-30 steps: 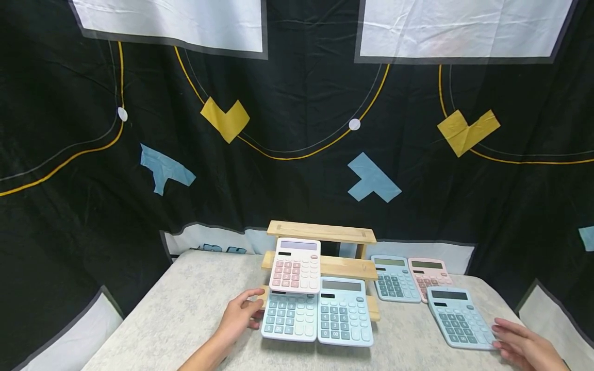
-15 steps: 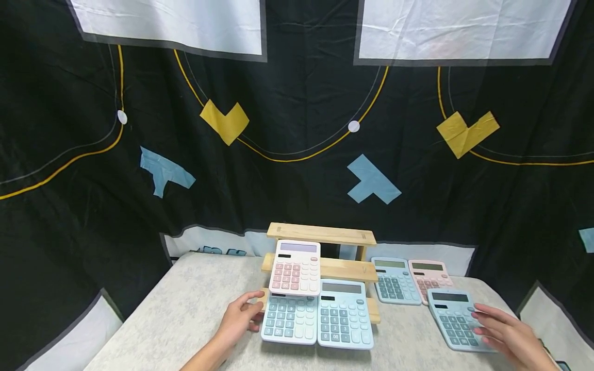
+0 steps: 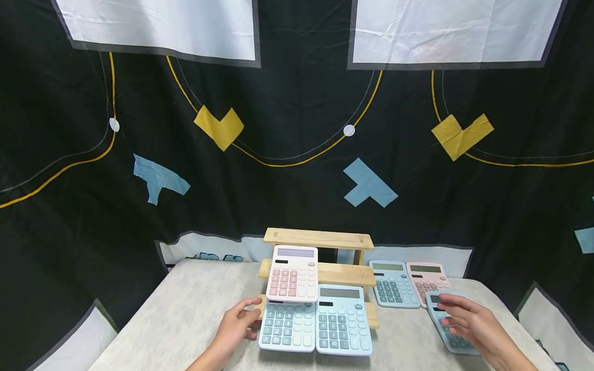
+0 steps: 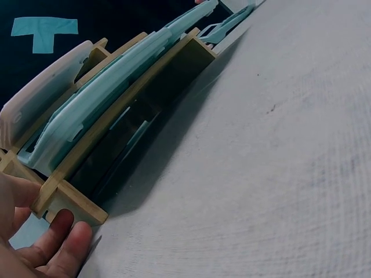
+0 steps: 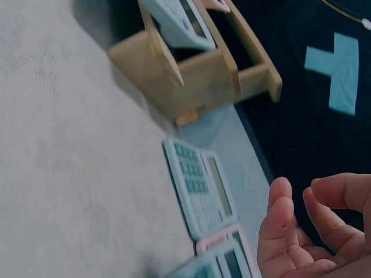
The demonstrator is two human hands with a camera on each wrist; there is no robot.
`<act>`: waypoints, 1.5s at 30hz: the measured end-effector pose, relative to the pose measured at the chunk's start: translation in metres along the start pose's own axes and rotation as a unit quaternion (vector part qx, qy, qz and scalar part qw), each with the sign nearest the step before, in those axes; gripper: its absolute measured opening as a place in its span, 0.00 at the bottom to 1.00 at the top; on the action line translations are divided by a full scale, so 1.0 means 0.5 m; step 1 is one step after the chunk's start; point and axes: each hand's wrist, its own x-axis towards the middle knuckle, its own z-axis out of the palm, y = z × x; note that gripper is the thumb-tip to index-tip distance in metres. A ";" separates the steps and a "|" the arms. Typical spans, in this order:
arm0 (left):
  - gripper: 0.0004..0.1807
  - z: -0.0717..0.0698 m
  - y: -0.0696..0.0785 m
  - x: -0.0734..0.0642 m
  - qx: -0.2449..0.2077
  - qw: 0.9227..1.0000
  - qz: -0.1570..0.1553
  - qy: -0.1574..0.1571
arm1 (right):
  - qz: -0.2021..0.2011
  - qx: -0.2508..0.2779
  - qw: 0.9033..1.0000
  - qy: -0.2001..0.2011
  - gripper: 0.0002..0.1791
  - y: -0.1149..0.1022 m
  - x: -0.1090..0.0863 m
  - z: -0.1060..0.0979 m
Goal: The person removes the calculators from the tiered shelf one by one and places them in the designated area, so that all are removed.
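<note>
**Steadying the rack, poised over a blue calculator**

With your left hand (image 3: 236, 322), you are gripping the left end of the wooden rack (image 3: 343, 274), its wood lying between your bent fingers. Your right hand (image 3: 480, 330) is hovering over the front blue calculator (image 3: 456, 342), fingers loosely bent, thumb standing apart, holding nothing; you cannot tell whether a fingertip is touching. That calculator is lying near the tabletop's (image 3: 185, 309) right edge.

You are probably starting a pick-up; the next move seems to call for closing fingers and thumb on its sides while keeping the rack still.

You are working with six calculators, four blue and two pink. One pink calculator (image 3: 293, 273) is leaning on the rack's middle slat; two blue calculators (image 3: 343, 322) are standing side by side below. Near the tabletop's back-right corner, one rear blue calculator (image 3: 394, 284) is lying beside one rear pink calculator (image 3: 427, 275).
</note>
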 end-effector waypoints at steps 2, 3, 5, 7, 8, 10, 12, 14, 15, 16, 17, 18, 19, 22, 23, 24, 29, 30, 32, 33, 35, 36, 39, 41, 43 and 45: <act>0.24 0.002 0.003 0.002 -0.005 1.000 0.011 -0.008 | -0.007 0.000 1.000 -0.001 0.32 -0.010 -0.003 0.012; 0.24 0.002 0.004 0.003 -0.007 1.000 0.014 -0.012 | -0.010 0.001 1.000 0.000 0.31 -0.014 -0.005 0.019; 0.24 0.002 0.005 0.004 -0.011 1.000 0.016 -0.015 | -0.019 0.006 1.000 -0.005 0.30 -0.022 -0.006 0.036; 0.24 0.000 0.003 0.003 -0.009 1.000 0.011 -0.012 | -0.028 0.009 0.999 -0.015 0.30 -0.028 -0.007 0.056; 0.24 -0.002 0.000 0.002 -0.008 1.000 0.007 -0.010 | -0.032 0.010 0.999 -0.017 0.30 -0.032 -0.006 0.067; 0.24 -0.006 -0.005 -0.001 -0.008 1.000 0.006 -0.008 | -0.041 0.012 0.999 -0.023 0.30 -0.037 -0.004 0.090; 0.24 -0.008 -0.009 -0.002 -0.011 1.000 0.010 -0.012 | -0.046 0.012 0.999 -0.022 0.30 -0.042 -0.003 0.110; 0.25 -0.008 -0.011 -0.002 -0.016 1.000 0.014 -0.017 | -0.047 0.015 0.999 -0.019 0.30 -0.046 -0.001 0.127; 0.25 -0.008 -0.011 -0.001 -0.017 1.000 0.016 -0.019 | -0.047 0.016 0.999 -0.018 0.30 -0.049 -0.002 0.136; 0.25 -0.008 -0.012 -0.001 -0.019 0.999 0.018 -0.018 | -0.048 0.015 0.999 -0.019 0.30 -0.051 -0.001 0.144; 0.25 -0.007 -0.011 0.000 -0.019 1.000 0.018 -0.017 | -0.048 0.017 0.999 -0.019 0.30 -0.054 0.001 0.152; 0.25 -0.007 -0.011 0.000 -0.018 1.000 0.018 -0.015 | -0.049 0.019 0.998 -0.024 0.29 -0.056 0.001 0.160; 0.25 -0.007 -0.011 0.000 -0.017 1.000 0.016 -0.014 | -0.050 0.021 0.998 -0.026 0.29 -0.059 0.002 0.168; 0.24 -0.007 -0.011 -0.002 -0.018 1.000 0.012 -0.009 | -0.055 0.021 0.998 -0.037 0.29 -0.070 0.000 0.193; 0.24 -0.006 -0.011 -0.002 -0.018 1.000 0.009 -0.008 | -0.058 0.020 0.997 -0.043 0.29 -0.074 -0.001 0.201; 0.24 -0.006 -0.012 -0.003 -0.019 1.000 0.008 -0.006 | -0.061 0.021 0.997 -0.047 0.29 -0.079 -0.002 0.209; 0.24 -0.002 -0.010 0.000 -0.015 1.000 0.003 0.001 | -0.089 0.021 0.992 -0.087 0.28 -0.095 -0.002 0.247; 0.24 -0.001 -0.009 0.001 -0.013 1.000 0.002 0.002 | -0.095 0.023 0.990 -0.098 0.28 -0.097 -0.002 0.255; 0.24 -0.001 -0.008 0.001 -0.009 1.000 -0.001 0.005 | -0.106 0.027 0.986 -0.122 0.29 -0.099 -0.001 0.271; 0.24 -0.001 -0.007 0.002 -0.007 1.000 -0.001 0.005 | -0.109 0.028 0.985 -0.130 0.29 -0.100 0.000 0.280; 0.24 0.000 -0.004 0.002 -0.004 1.000 0.000 0.005 | -0.115 0.033 0.983 -0.143 0.29 -0.105 0.000 0.298; 0.24 0.000 -0.003 0.002 -0.004 1.000 0.002 0.005 | -0.114 0.035 0.982 -0.145 0.29 -0.108 0.000 0.307; 0.24 -0.001 -0.001 0.001 -0.003 1.000 0.005 0.002 | -0.109 0.043 0.981 -0.152 0.30 -0.114 0.000 0.334; 0.24 -0.002 -0.002 -0.001 -0.005 1.000 0.003 -0.001 | -0.102 0.050 0.981 -0.155 0.30 -0.115 -0.001 0.351; 0.24 -0.003 -0.004 -0.004 -0.006 1.000 0.002 -0.003 | -0.096 0.057 0.981 -0.156 0.30 -0.115 0.000 0.367; 0.24 -0.005 -0.006 -0.007 -0.009 1.000 0.003 -0.003 | -0.095 0.061 0.981 -0.158 0.29 -0.115 0.000 0.382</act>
